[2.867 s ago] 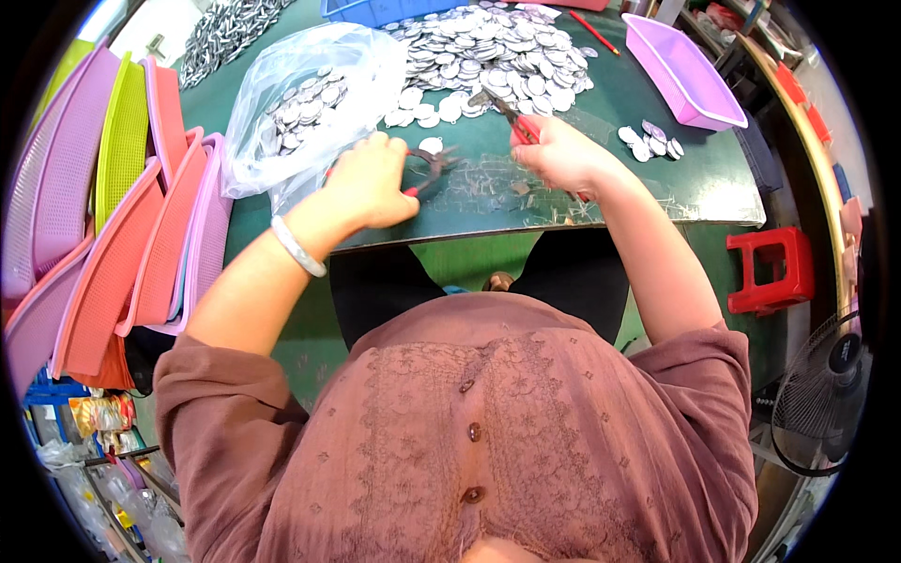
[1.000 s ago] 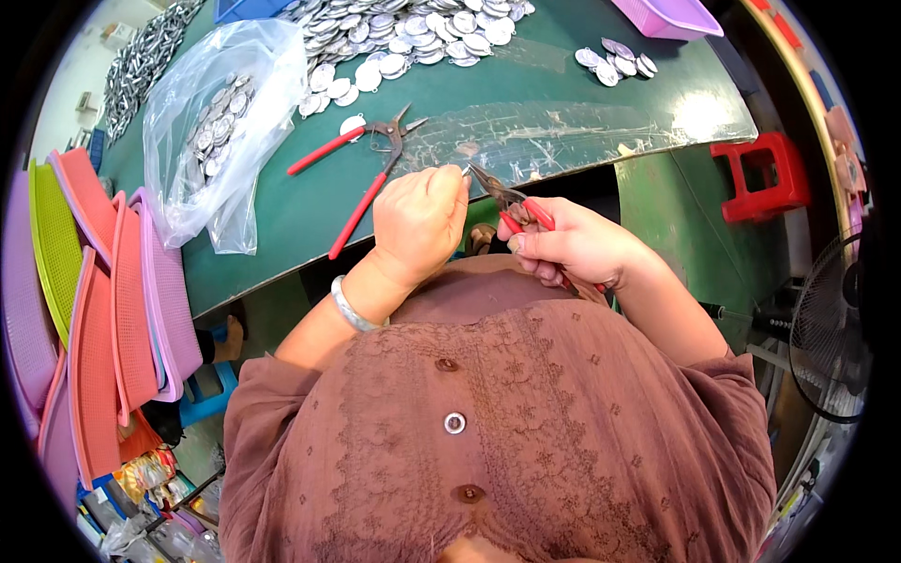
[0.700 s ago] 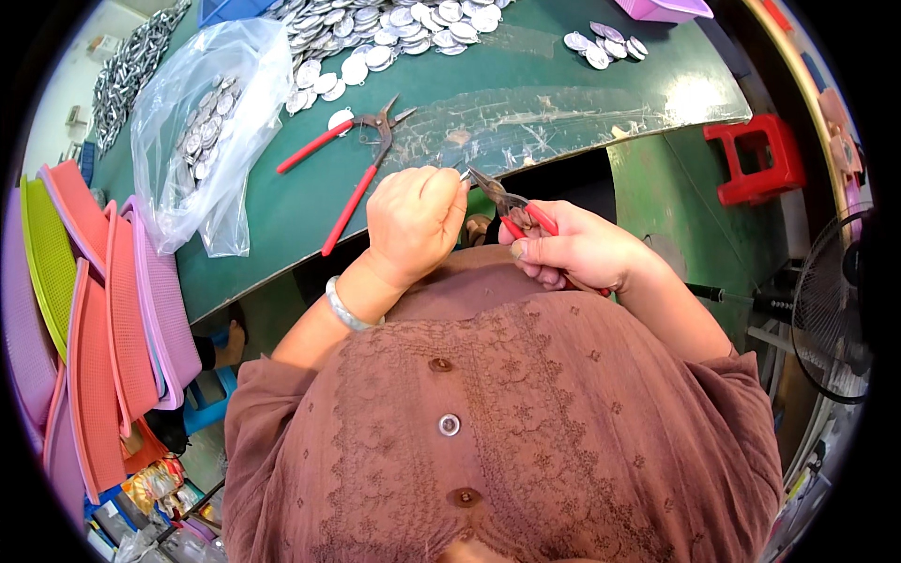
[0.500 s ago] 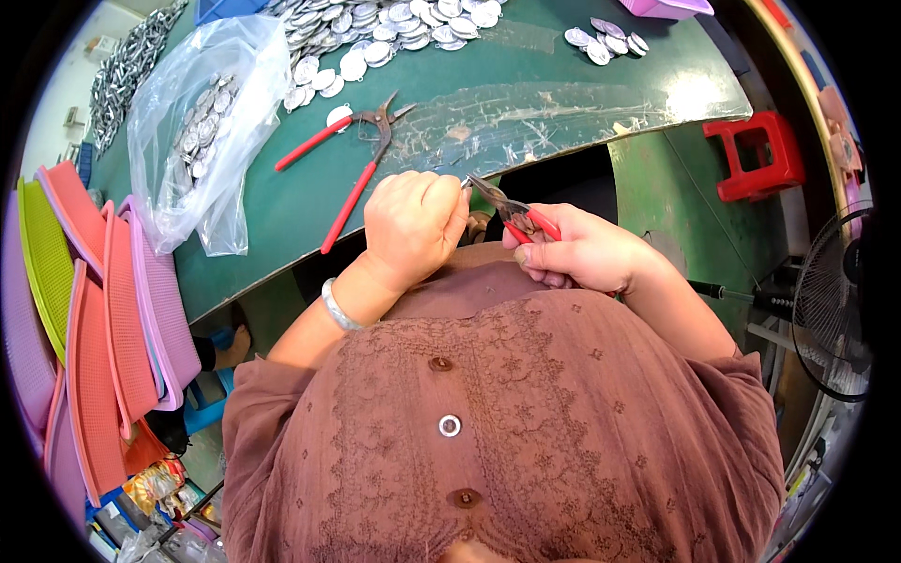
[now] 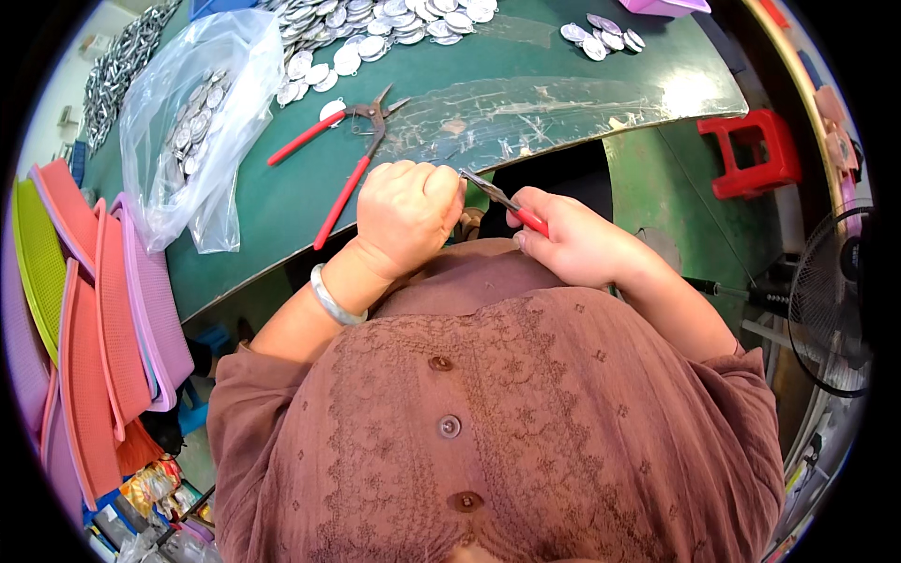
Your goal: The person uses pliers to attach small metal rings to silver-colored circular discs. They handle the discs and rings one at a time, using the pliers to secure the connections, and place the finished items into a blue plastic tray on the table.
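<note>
Right grip (image 5: 568, 236), clamped on red-handled pliers (image 5: 490, 191), has rolled them edge-on, apparently working their tips beside the left grip (image 5: 410, 211), a closed fist, contents hidden.

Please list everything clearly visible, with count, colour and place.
Scratched tabletop: one, green, centre
Thin plastic bag: one, clear, left
Round metal discs: many, silver, tabletop and bag
Small metal pieces: many, silver, upper left
Open metal pliers: one, red-handled, tabletop
Slender metal pliers: one, red-handled, centre
Plastic mesh baskets: several, multicoloured, left
Plastic tray: one, purple, upper right
Plastic bin: one, blue, top
Plastic stool: one, red, right
Fan: one, black, right
Bracelet: one, pale, left wrist
Shirt: one, brown, bottom
Left hand: one, bare, closed
Right hand: one, holding slender pliers
</note>
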`<state>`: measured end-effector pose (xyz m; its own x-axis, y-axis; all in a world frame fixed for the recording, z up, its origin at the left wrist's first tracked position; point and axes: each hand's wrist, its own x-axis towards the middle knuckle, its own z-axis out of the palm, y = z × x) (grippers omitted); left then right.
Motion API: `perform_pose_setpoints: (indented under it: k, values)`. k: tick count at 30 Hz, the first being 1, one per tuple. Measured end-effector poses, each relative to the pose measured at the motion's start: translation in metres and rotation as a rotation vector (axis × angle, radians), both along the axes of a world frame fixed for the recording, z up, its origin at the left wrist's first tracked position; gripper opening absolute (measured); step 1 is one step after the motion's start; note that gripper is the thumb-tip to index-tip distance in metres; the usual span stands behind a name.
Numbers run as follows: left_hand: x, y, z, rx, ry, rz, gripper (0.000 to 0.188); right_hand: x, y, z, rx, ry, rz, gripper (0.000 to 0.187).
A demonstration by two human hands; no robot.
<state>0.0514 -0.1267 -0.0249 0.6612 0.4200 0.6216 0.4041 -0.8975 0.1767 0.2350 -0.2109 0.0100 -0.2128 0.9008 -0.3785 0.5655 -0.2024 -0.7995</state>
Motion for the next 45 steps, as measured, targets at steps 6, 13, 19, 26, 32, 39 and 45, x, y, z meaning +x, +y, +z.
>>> perform_pose_setpoints:
  k: [6, 13, 19, 26, 32, 39, 45]
  values:
    - [-0.002, 0.001, 0.001, 0.002, 0.005, -0.022, 0.019, 0.002, 0.002, 0.007, -0.313, 0.271, -0.083, 0.016]
    - [-0.004, 0.004, -0.001, 0.004, 0.01, -0.072, 0.018, -0.006, 0.0, 0.017, -0.494, 0.44, -0.205, 0.008]
    - [-0.005, 0.004, -0.002, 0.036, 0.043, -0.087, 0.019, -0.014, -0.002, 0.024, -0.411, 0.219, -0.187, 0.007]
    - [-0.005, 0.006, -0.006, 0.06, 0.046, -0.09, 0.018, -0.02, -0.007, 0.019, -0.295, 0.052, -0.195, 0.005]
    - [-0.006, 0.006, -0.006, 0.061, 0.047, -0.111, 0.018, -0.028, -0.008, 0.026, -0.24, -0.138, -0.186, 0.016]
    - [-0.008, 0.009, -0.009, 0.053, 0.051, -0.13, 0.017, -0.034, -0.009, 0.019, -0.191, -0.174, -0.244, 0.007]
    - [-0.008, 0.01, -0.012, 0.057, 0.023, -0.155, 0.017, -0.041, -0.01, 0.025, -0.231, -0.267, -0.267, 0.017]
